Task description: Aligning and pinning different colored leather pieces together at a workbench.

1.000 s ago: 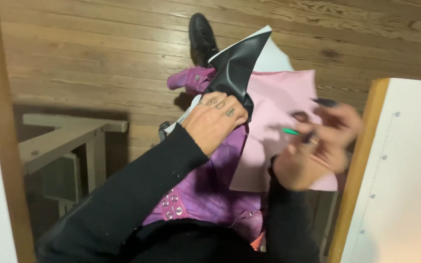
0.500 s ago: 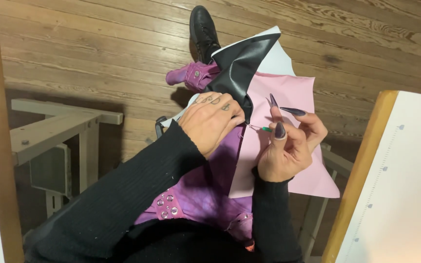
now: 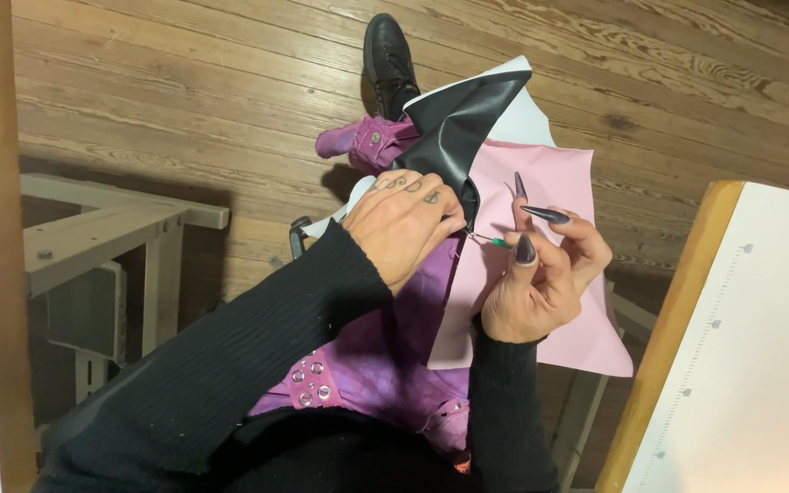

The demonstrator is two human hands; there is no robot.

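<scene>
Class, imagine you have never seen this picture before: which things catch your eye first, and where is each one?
At centre, the left hand presses on a folded sheet of black leather-like material, while the right hand, with long dark pointed nails, pinches a thin green-headed pin at its edge. Beneath lies a pale pink sheet across the lap in bright purple trousers. A black shoe rests on the wooden plank floor at top.

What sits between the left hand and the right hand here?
In the head view, a green-headed pin spans the gap between the left hand and right hand, over the pink sheet beside the black material.
</scene>
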